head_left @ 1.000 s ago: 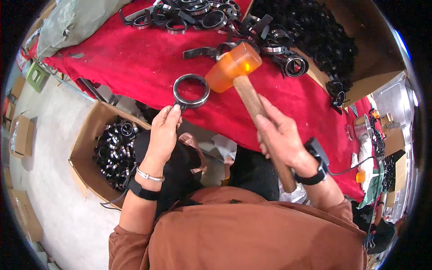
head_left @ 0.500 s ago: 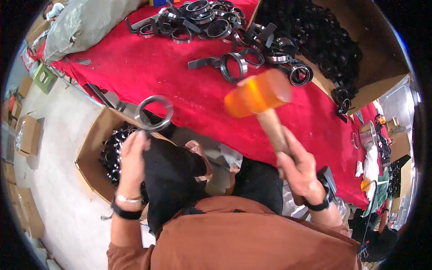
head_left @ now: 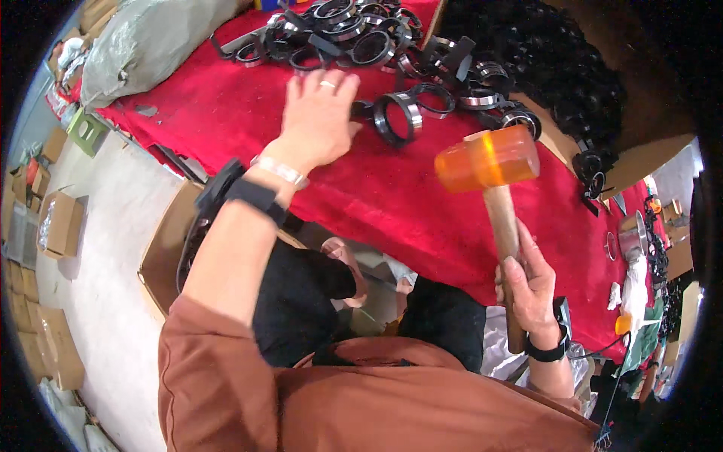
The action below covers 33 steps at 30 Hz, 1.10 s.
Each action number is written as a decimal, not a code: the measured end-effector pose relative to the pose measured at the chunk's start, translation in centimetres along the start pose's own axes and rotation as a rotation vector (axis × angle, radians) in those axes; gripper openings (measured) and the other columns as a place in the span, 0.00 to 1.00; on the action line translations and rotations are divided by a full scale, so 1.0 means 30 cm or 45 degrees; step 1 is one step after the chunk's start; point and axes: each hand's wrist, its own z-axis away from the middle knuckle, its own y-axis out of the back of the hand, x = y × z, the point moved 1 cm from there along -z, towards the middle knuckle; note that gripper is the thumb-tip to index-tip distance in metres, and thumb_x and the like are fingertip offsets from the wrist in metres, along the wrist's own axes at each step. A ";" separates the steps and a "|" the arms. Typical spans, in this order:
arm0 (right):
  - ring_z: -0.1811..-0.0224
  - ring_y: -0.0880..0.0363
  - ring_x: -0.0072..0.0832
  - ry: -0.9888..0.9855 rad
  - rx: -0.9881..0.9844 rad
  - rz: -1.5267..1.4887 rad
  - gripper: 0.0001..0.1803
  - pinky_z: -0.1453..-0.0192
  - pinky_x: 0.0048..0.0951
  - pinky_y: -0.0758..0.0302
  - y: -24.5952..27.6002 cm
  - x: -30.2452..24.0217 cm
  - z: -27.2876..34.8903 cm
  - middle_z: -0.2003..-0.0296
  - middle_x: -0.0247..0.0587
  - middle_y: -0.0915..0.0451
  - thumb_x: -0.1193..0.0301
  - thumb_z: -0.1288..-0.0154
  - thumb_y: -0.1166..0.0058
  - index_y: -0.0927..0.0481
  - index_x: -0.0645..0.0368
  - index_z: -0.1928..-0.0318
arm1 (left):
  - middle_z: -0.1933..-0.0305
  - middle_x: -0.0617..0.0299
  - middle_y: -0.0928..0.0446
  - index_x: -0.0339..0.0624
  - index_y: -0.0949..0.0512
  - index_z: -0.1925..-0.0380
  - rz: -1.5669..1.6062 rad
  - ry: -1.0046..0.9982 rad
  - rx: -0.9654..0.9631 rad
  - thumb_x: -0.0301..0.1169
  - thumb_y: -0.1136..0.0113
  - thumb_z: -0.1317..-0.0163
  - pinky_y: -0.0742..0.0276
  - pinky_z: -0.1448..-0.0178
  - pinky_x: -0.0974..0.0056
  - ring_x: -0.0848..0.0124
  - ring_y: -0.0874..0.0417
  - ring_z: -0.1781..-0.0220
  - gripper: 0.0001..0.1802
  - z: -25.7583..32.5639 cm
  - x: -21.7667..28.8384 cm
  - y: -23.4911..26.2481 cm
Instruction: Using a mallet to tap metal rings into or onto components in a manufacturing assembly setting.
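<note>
My left hand [head_left: 320, 113] reaches over the red cloth palm down, its fingers spread and nothing visible in it. Just right of its fingertips, a black-and-silver ring [head_left: 398, 119] with a black tab lies at the near side of a heap of similar rings [head_left: 370, 47]; my hand partly covers the tab. My right hand [head_left: 533, 290] is wrapped round the wooden handle of a mallet [head_left: 489, 160] with a see-through orange head. The mallet stands nearly upright in my grip, its head in front of the red cloth.
A carton of black parts [head_left: 527, 68] lies at the back right. Below the table's left edge stands another carton [head_left: 162, 252], partly hidden by my left arm. A grey sack [head_left: 151, 49] rests on the far left of the red-covered table [head_left: 376, 188].
My left hand has moved from above the lower-left carton up over the table, and the ring it held is gone from it. The mallet has shifted a little right.
</note>
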 end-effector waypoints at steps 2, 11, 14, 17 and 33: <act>0.82 0.34 0.14 0.042 -0.034 0.069 0.28 0.78 0.17 0.33 -0.010 0.001 -0.003 0.77 0.29 0.29 0.75 0.37 0.55 0.43 0.58 0.36 | 0.53 0.49 0.28 0.42 0.34 0.50 0.133 -0.039 -0.315 0.30 0.45 0.47 0.33 0.46 0.51 0.54 0.28 0.48 0.22 -0.020 -0.024 -0.084; 0.81 0.33 0.14 0.158 -0.021 0.204 0.28 0.77 0.19 0.32 -0.002 0.009 0.011 0.76 0.31 0.26 0.75 0.37 0.53 0.41 0.58 0.37 | 0.62 0.47 0.31 0.39 0.42 0.40 -0.055 0.093 -0.250 0.21 0.53 0.46 0.26 0.71 0.56 0.54 0.23 0.71 0.30 0.277 0.079 0.173; 0.81 0.34 0.13 0.161 -0.034 0.167 0.28 0.77 0.18 0.32 -0.051 -0.006 0.019 0.75 0.31 0.26 0.75 0.38 0.52 0.41 0.59 0.37 | 0.59 0.42 0.33 0.29 0.46 0.40 0.193 0.075 -0.161 0.25 0.51 0.42 0.29 0.61 0.55 0.50 0.27 0.65 0.30 0.404 0.155 0.174; 0.73 0.27 0.19 0.222 -0.079 0.197 0.28 0.70 0.22 0.29 -0.116 -0.029 0.019 0.70 0.39 0.23 0.75 0.39 0.51 0.40 0.60 0.38 | 0.60 0.42 0.32 0.28 0.45 0.41 0.357 0.206 -0.116 0.24 0.49 0.44 0.31 0.58 0.55 0.49 0.28 0.63 0.30 0.446 0.196 0.158; 0.61 0.20 0.38 0.689 0.147 0.595 0.32 0.57 0.29 0.25 -0.163 -0.116 0.062 0.53 0.58 0.25 0.79 0.45 0.46 0.39 0.64 0.39 | 0.75 0.70 0.33 0.42 0.31 0.70 2.018 1.062 -0.312 0.34 0.53 0.34 0.37 0.66 0.74 0.80 0.34 0.73 0.09 0.483 0.181 0.091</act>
